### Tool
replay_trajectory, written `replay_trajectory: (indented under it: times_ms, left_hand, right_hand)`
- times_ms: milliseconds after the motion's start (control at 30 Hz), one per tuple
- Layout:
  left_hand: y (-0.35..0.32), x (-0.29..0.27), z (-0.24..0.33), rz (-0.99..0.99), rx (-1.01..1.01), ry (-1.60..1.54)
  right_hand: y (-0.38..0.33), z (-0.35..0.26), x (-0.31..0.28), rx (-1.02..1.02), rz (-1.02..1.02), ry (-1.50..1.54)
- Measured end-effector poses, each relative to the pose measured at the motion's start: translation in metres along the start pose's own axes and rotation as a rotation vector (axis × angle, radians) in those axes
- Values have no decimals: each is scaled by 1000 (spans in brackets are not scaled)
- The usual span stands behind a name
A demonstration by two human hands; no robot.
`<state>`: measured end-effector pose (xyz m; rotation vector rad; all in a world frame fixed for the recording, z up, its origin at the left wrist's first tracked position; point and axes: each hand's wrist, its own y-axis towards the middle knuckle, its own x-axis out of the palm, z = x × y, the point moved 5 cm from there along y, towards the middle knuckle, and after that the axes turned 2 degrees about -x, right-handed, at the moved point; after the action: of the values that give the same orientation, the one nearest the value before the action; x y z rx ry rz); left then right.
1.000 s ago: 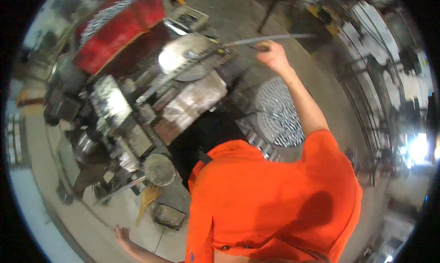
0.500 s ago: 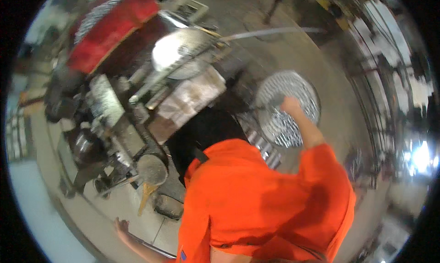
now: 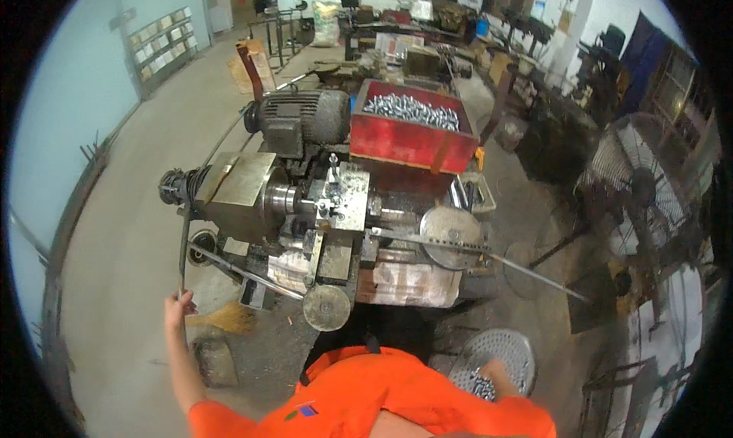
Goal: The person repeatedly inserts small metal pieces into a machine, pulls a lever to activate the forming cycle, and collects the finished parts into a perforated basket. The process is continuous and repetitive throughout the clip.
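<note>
Small, shiny, elongated metal pieces (image 3: 482,388) lie loose in a round, pale grey, dotted metal basin (image 3: 500,345), low at the person's right side. The bare right hand (image 3: 498,378) is down inside it, at the pieces; its fingers are blurred and partly hidden, so I cannot tell how open they are or whether they hold any. The bare left hand (image 3: 179,308) is curled closed around the lower end of a long, thin, dark bar (image 3: 183,255).

A thick heap of similar pieces (image 3: 412,111) lies in a red, straight-walled box (image 3: 393,143). With 2 lots present, the work looks partway along, though which lot is finished I cannot tell. Whether the cylindrical steel spindle (image 3: 284,200) holds a piece is too small to tell.

Around it are a smooth, boxy grey-green metal housing (image 3: 240,186), a ribbed dark motor (image 3: 309,116), a flat, dull grey disc (image 3: 450,232) and a bristly, yellow straw broom (image 3: 227,317).
</note>
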<state>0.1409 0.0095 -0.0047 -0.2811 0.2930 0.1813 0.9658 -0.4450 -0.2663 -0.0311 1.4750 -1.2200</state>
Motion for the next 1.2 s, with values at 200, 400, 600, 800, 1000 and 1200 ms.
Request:
replay_trajectory:
  times_ms: [200, 400, 600, 800, 1000, 1200]
  left_hand:
    - [-5, -5, -3, 5, 20, -43]
    - [-6, -13, 1, 39, 19, -7]
    - [-37, 15, 38, 266, 271, 1303]
    - [-102, 139, 170, -241, 395, 80]
    - [-140, 314, 164, -1054, 201, -398]
    - [-146, 300, 150, -918, 86, -588]
  right_hand:
    - [7, 9, -30, -15, 35, 22]
    - [28, 14, -10, -41, 75, -17]
    - [86, 68, -17, 8, 551, 153]
    - [-96, -159, -279, -831, 804, 941]
    - [-276, -363, -389, -1728, 666, 873]
    - [-307, -400, -386, -1764, 796, 842]
